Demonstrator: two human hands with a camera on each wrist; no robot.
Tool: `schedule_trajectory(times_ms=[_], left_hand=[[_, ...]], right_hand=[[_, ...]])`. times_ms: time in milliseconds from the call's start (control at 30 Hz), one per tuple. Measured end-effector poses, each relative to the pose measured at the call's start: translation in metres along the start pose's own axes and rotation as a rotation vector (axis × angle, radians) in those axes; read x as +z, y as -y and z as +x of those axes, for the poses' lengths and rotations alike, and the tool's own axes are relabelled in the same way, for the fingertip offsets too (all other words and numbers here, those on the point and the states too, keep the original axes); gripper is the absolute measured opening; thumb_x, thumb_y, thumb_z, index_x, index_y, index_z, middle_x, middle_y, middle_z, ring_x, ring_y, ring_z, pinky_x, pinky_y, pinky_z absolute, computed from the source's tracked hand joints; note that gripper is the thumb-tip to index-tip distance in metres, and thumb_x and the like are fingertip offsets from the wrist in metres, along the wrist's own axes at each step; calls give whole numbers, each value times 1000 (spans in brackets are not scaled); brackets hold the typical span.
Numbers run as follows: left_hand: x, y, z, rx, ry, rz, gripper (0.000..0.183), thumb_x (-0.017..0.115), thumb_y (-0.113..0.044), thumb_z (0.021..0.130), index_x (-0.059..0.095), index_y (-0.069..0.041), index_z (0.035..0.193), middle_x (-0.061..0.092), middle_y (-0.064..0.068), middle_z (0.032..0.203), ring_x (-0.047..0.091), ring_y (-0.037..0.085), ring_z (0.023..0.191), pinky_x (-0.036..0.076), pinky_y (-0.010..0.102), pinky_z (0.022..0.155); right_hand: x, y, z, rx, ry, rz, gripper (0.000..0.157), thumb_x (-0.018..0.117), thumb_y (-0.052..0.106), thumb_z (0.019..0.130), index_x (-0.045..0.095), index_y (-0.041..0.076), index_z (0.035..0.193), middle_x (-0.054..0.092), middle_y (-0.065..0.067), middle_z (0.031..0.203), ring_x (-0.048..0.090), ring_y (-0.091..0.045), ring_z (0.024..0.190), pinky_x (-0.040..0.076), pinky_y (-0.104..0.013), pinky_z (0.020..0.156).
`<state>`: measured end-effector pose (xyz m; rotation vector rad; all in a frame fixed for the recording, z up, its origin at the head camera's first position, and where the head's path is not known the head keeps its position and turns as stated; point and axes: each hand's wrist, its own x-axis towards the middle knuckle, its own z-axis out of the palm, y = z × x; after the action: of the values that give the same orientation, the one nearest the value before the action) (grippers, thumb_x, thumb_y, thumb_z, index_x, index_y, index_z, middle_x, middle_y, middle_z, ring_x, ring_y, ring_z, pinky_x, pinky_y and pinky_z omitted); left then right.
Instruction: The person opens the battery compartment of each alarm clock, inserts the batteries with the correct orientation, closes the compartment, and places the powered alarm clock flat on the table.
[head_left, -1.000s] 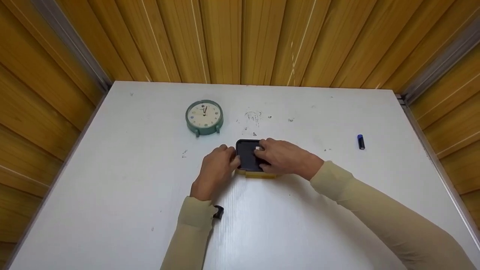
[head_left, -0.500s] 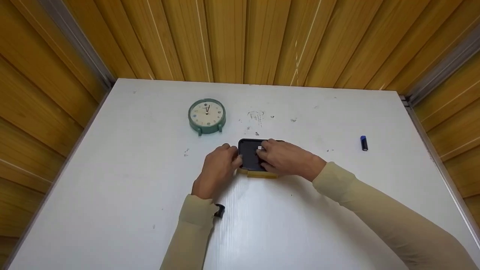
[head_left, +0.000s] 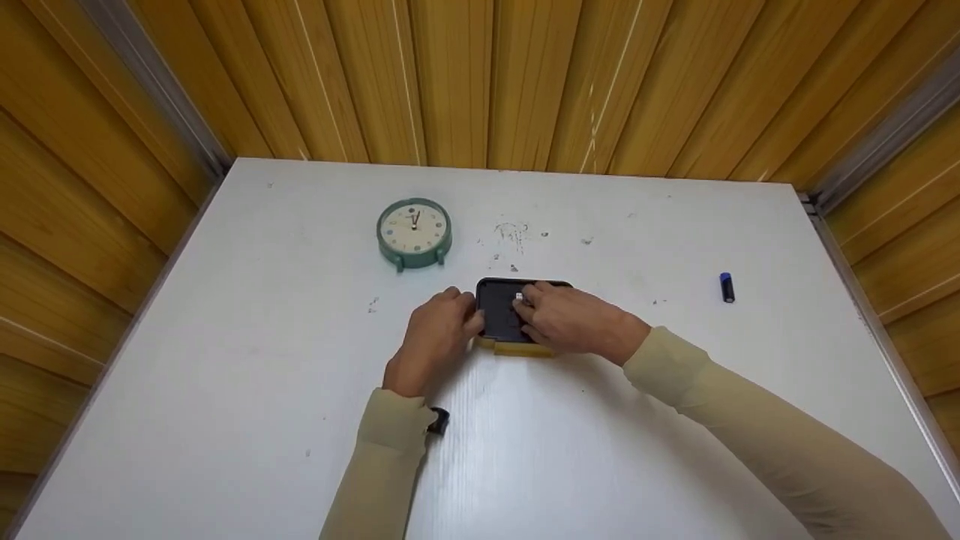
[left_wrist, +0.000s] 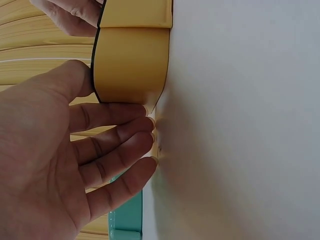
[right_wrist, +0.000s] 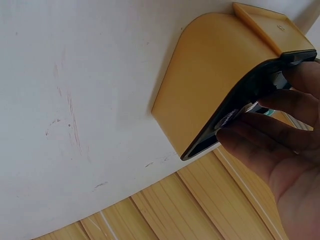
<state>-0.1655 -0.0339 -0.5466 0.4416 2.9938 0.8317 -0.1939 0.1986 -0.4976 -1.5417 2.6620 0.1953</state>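
A yellow box-shaped case (head_left: 523,349) with rounded corners stands on the white table, its recessed black back (head_left: 499,307) facing up. At its left end my left hand (head_left: 435,337) holds it. In the left wrist view, the thumb (left_wrist: 80,77) is at the black rim and the index finger lies along the yellow side. My right hand (head_left: 574,319) reaches over from the right, fingers bent into the black recess. A small whitish piece (head_left: 518,297) shows beside its fingertips. The right wrist view partly hides what those fingers touch; whether they pinch anything is unclear.
A green round clock (head_left: 414,233) lies face up behind and left of the case. To the far right is a blue and black battery (head_left: 727,288). Yellow wood-look panels (head_left: 450,82) border the white table (head_left: 225,315) at the back and sides.
The camera view shifted slightly early on. My right hand's fingers have moved a little over the black back, showing more of its far edge. My left hand and the case stay put.
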Motion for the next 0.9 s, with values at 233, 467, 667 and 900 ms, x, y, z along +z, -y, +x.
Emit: schedule_trajectory(times_ms=[233,467,667,900], left_hand=[[1,1,1,19,-15,14,24,61,-24,106,72,-3,103,62,7,93,56,23,81,52,44,78],[0,2,-1,27,-26,18,24,60,-24,105,71,-4,100,61,7,91,55,23,79,52,44,76],[0,4,-1,16,-17,12,25,59,-25,106,71,-4,99,60,6,91,53,22,79,51,43,75],[0,3,2,13,15,21,27,58,-27,108,70,-4,102,60,7,92,53,23,80,51,44,77]], right_hand=[[-1,0,1,-25,-5,-52,37,61,18,108,67,-9,132,65,-20,111,63,-32,99,57,-41,89],[-1,0,2,-9,-24,0,38,64,19,106,68,-9,132,65,-20,111,64,-33,100,57,-43,90],[2,-2,5,1,-64,20,24,64,18,102,66,-3,112,59,-14,102,59,-30,94,56,-42,82],[4,-7,5,5,-75,47,21,66,19,101,61,1,109,58,-16,110,58,-31,95,56,-42,79]])
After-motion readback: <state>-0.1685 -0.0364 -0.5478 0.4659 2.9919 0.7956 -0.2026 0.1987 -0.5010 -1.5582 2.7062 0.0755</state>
